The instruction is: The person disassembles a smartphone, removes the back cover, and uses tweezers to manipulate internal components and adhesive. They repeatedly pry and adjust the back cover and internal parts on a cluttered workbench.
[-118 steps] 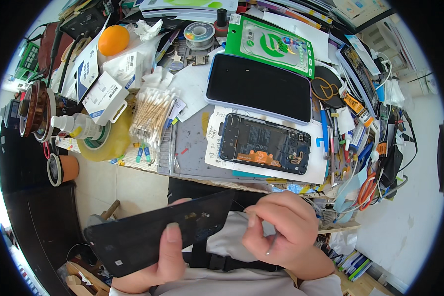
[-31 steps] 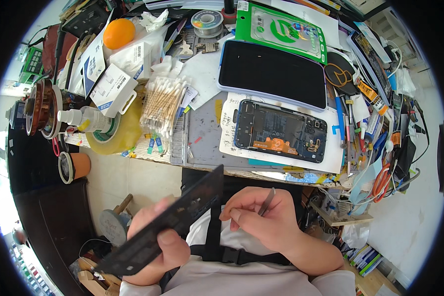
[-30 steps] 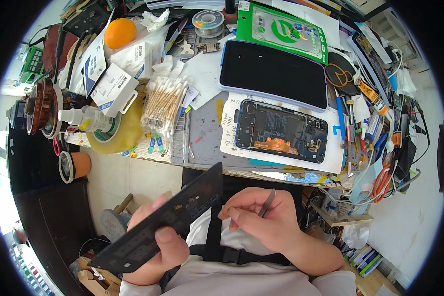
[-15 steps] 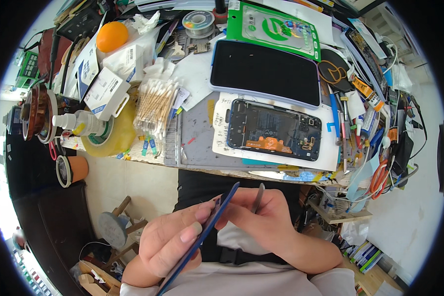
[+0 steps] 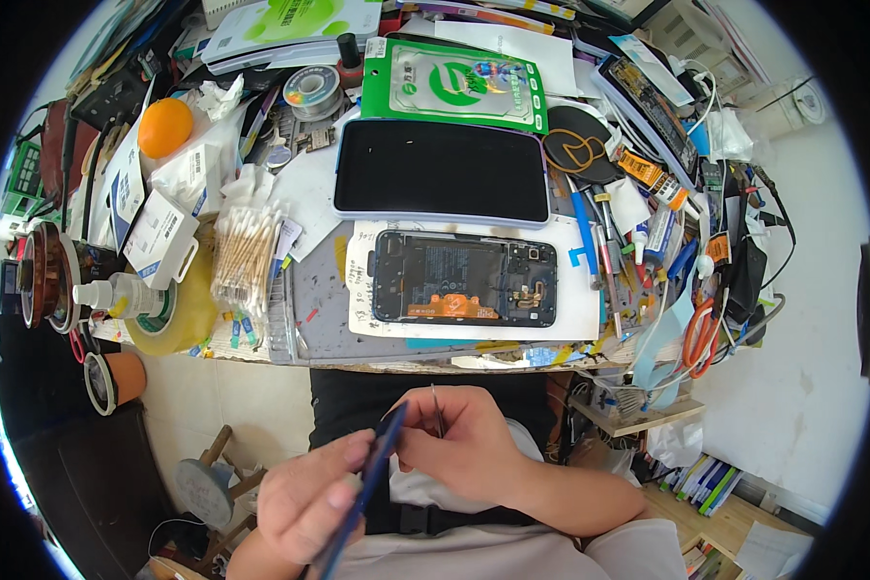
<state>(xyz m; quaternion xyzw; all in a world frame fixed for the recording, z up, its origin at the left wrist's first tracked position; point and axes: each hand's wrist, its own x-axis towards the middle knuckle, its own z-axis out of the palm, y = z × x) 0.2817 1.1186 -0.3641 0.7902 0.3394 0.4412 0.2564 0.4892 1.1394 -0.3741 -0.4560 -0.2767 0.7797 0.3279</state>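
My left hand (image 5: 300, 493) is closed on a thin blue panel (image 5: 369, 474), seen almost edge-on and shaped like a phone back cover. It is tilted upright over my lap. My right hand (image 5: 469, 449) has its fingertips against the panel's upper end. A slim grey metal tool (image 5: 438, 411) sticks up from its closed grip; its full shape is hidden. On the bench, an opened phone (image 5: 474, 275) shows its battery and orange flex part, lying on a white paper (image 5: 577, 300). Behind it rests a phone with a black screen (image 5: 442, 172) in a pale purple case.
A green packet (image 5: 454, 85) lies behind the phones. To the left are a bundle of cotton swabs (image 5: 246, 253), a spray bottle (image 5: 121, 295), a yellow tape roll (image 5: 179, 324) and an orange (image 5: 165, 128). Pens, glue tubes, cables and orange-handled scissors (image 5: 701, 333) crowd the right side.
The view has shifted, so the bench things sit further left. My hands and the blue panel appear lower and further left, the panel standing steeper. Both hands keep their hold.
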